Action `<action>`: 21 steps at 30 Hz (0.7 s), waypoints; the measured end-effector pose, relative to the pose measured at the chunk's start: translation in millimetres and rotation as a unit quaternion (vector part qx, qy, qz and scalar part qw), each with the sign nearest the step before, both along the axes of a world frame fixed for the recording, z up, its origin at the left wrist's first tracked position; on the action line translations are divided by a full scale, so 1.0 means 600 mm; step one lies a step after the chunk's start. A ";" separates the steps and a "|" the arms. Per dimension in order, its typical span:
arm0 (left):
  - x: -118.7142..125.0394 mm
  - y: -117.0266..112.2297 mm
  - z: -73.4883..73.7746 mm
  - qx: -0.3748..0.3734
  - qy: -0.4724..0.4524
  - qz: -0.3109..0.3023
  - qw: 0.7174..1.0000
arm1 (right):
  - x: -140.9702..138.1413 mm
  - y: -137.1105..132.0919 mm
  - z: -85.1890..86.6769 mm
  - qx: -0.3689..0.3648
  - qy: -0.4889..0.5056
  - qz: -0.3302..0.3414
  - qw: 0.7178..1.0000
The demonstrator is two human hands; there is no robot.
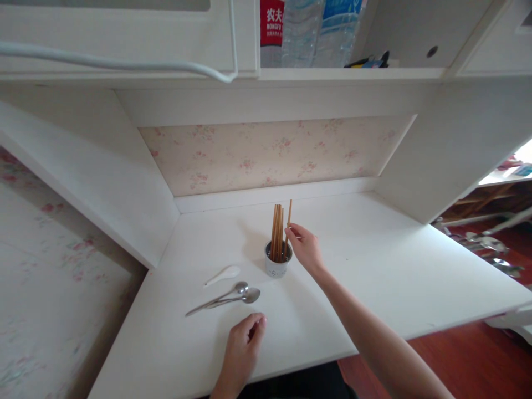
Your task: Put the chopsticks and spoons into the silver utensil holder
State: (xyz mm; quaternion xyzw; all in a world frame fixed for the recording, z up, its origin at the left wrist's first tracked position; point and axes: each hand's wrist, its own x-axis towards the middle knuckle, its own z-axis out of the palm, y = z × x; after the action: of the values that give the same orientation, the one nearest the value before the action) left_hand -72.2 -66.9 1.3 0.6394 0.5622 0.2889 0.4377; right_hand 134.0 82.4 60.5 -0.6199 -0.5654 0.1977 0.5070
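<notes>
A grey-white utensil holder [276, 270] with small holes stands on the white desk, with several wooden chopsticks [277, 233] upright in it. My right hand [305, 244] pinches one chopstick [290, 210] at the holder's right side; its lower end reaches down into the holder. Loosely curled, my left hand [246, 343] rests near the desk's front edge with nothing visible in it. Just beyond it lie two metal spoons, one upper [241, 287] and one lower [251, 295], their handles crossing. A white soup spoon [230, 271] lies behind them, left of the holder.
The white desk [332, 310] sits between side panels, with a floral back wall [249, 160]. Overhead, a shelf [353, 73] holds plastic water bottles [301, 33]. A white cable [124, 62] hangs across the upper left. Metal items [494, 249] show beyond the right panel.
</notes>
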 end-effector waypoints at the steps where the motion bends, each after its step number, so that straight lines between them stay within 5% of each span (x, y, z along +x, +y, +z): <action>1: 0.000 0.000 -0.002 0.001 -0.003 0.003 1.000 | -0.003 -0.001 -0.003 -0.004 -0.002 0.003 1.000; 21: -0.002 0.002 -0.014 0.002 -0.032 0.030 0.999 | -0.003 -0.006 -0.024 -0.046 -0.037 0.013 0.998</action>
State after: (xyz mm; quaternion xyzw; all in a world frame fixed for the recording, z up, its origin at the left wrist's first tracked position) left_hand -73.2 -65.9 -7.3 0.6133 0.5665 0.3234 0.4453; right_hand 132.1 78.5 46.0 -0.6416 -0.5825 0.2068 0.4541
